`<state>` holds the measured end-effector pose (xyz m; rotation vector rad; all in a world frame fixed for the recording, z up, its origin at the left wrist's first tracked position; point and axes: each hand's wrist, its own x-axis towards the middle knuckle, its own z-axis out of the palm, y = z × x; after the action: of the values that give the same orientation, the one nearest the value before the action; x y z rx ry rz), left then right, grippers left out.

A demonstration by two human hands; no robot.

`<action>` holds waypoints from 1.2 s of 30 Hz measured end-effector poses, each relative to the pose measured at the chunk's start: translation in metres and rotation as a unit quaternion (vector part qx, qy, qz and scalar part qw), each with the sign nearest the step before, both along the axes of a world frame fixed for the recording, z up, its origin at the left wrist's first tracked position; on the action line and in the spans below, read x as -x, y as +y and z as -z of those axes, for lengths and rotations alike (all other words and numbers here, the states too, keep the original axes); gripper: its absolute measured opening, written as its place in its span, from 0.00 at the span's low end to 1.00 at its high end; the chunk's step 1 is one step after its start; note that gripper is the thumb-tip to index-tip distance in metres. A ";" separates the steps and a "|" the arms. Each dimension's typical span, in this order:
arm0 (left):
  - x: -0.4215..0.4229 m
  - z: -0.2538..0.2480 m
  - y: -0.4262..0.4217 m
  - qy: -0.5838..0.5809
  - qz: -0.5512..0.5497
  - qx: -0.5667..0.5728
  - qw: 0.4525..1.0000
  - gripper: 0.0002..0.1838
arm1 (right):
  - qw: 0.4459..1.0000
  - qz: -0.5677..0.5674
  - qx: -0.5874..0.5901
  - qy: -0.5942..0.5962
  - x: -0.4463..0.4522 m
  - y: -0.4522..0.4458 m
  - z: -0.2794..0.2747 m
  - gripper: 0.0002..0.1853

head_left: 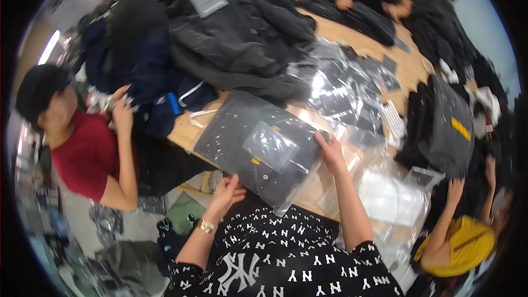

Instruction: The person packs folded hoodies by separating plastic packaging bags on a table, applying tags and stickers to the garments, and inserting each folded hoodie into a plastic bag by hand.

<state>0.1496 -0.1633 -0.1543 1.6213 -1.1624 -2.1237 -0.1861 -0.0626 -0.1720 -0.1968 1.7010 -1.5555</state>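
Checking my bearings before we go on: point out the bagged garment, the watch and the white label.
Bagged garment [235, 138]: head view, on its dark cloth, beside the smaller clear packet.
Watch [206, 226]: head view, middle of its visible front.
White label [209, 1]: head view, its middle.

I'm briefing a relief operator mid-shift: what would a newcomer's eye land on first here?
Probably the bagged dark garment, glossy and central, between the wearer's two hands. Behind it, the big heap of dark clothes looms at the upper left, with glaring clear packets to its right. Bright yellow fabric stands out at lower right.
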 end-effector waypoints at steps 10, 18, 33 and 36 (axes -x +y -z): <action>0.025 -0.046 -0.006 0.314 -0.222 -0.144 0.912 0.24 | 0.973 -0.075 0.217 0.020 -0.046 -0.009 -0.095 0.22; -0.103 -0.086 0.140 0.359 -0.451 -0.067 0.814 0.23 | 0.895 -0.390 0.212 -0.038 -0.128 -0.009 -0.082 0.26; -0.196 0.272 0.353 0.291 -0.918 -0.025 0.269 0.28 | 0.763 -0.638 -0.067 0.074 -0.193 -0.041 -0.019 0.23; -0.208 0.243 0.326 0.105 -0.900 -0.107 0.409 0.27 | 0.791 -0.602 -0.099 0.053 -0.198 -0.047 -0.025 0.22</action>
<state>0.3579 0.1629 -0.3972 1.1641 0.9542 -0.6604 0.0123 -0.1101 -0.1469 -1.0390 1.2837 -0.3940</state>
